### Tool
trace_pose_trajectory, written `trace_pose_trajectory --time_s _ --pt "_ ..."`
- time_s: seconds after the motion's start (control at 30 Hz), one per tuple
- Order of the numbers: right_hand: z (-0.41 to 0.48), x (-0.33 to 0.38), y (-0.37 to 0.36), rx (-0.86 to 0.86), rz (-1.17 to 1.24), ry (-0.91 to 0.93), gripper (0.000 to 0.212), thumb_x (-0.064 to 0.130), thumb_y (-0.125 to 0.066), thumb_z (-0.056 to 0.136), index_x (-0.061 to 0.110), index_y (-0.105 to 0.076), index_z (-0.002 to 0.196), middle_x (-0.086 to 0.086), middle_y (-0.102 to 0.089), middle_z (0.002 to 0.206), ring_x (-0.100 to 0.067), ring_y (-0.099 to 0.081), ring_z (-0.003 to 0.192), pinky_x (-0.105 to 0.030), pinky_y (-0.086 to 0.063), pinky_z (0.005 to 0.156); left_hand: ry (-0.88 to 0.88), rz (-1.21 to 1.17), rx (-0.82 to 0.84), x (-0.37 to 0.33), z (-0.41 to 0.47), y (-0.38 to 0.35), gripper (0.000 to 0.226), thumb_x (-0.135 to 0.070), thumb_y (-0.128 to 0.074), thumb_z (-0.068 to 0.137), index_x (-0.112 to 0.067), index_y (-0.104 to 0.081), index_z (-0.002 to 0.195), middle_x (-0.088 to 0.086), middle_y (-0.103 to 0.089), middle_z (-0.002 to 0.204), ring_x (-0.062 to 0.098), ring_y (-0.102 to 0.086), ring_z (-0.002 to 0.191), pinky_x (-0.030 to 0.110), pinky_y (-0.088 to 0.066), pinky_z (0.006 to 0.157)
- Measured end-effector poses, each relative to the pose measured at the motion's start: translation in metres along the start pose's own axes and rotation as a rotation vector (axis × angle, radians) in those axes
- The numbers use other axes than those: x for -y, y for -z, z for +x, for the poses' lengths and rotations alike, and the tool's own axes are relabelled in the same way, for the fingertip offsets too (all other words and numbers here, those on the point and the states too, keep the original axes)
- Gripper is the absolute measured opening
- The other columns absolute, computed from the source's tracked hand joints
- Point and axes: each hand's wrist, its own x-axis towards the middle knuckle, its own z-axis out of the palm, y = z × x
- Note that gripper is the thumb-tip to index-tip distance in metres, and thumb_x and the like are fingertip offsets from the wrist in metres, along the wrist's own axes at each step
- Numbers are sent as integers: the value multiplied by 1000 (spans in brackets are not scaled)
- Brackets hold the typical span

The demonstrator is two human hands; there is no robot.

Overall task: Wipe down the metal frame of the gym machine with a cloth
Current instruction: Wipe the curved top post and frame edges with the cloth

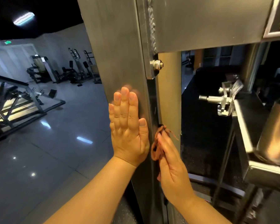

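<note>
The gym machine's brushed metal upright (pixel 120 50) fills the middle of the view, joined at the top to a horizontal beam (pixel 208 20) by a weld seam and a bolt (pixel 157 64). My left hand (pixel 128 128) lies flat on the upright's broad face, fingers straight and pointing up. My right hand (pixel 171 160) presses a crumpled brown cloth (pixel 158 143) against the upright's narrow right edge, fingers extended along it. The cloth bunches between my fingers and the metal; how the hidden thumb holds it does not show.
A metal adjustment pin and bracket (pixel 223 99) juts out at right beside a brass-coloured cylinder (pixel 275 135). Dark weight-stack space lies behind the upright. Left is glossy tiled floor (pixel 47 151) with a black frame (pixel 14 101) and other gym machines (pixel 63 70) far back.
</note>
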Motion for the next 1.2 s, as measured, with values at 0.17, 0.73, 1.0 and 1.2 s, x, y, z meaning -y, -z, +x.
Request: trace_pose_trajectory --time_s 0.17,0.73,1.0,1.2 --pt "38 37 3 -21 26 60 58 -3 -37 103 26 -35 152 13 -29 166 -3 -20 154 -16 -21 121 -5 1 -13 -1 -1 1 58 -32 -19 111 -25 5 165 -12 10 171 17 5 160 47 1 129" --pt "25 33 -9 -85 30 2 59 3 -34 104 39 -34 150 17 -32 164 -4 -22 154 -22 -22 124 63 -5 -40 -8 -4 -4 56 -33 -17 111 -7 -9 160 1 -7 170 16 3 160 49 0 129" --pt "55 52 -3 -89 75 -17 56 9 -32 103 45 -32 145 20 -24 165 3 -16 153 -17 -19 123 94 8 -28 -8 -3 -3 57 -33 -18 110 0 -21 156 19 -20 165 16 3 159 49 0 129" --pt "17 44 -11 -90 23 -76 58 10 -32 103 49 -32 146 35 -29 158 5 -20 152 -21 -21 123 75 -5 -27 -9 -4 0 55 -33 -19 110 -8 -14 159 9 -19 167 15 3 160 49 -2 129"
